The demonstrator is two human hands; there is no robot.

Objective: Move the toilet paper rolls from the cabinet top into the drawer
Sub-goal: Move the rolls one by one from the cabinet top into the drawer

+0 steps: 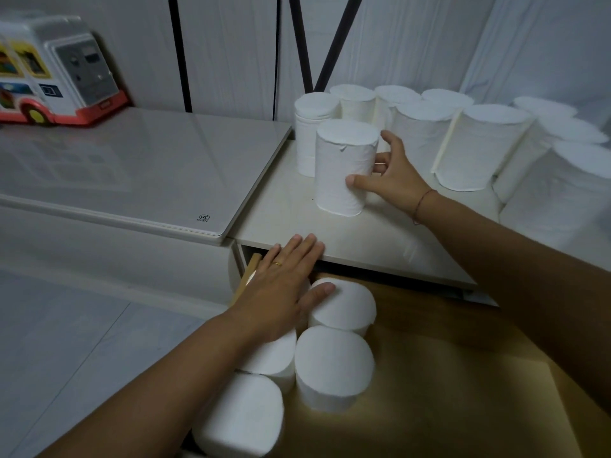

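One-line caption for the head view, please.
Right hand grips a toilet paper roll on the cabinet top; left hand rests flat on rolls in the open drawer.

A household room — a toy bus (56, 67) on a low cabinet (132, 160), toilet paper rolls (489, 143) massed by the panelled wall (231, 44), 1 wooden drawer (429, 375) open.

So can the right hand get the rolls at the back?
Probably yes, once free: the right hand grips the front roll, and the back rolls stand just behind it with nothing over them.
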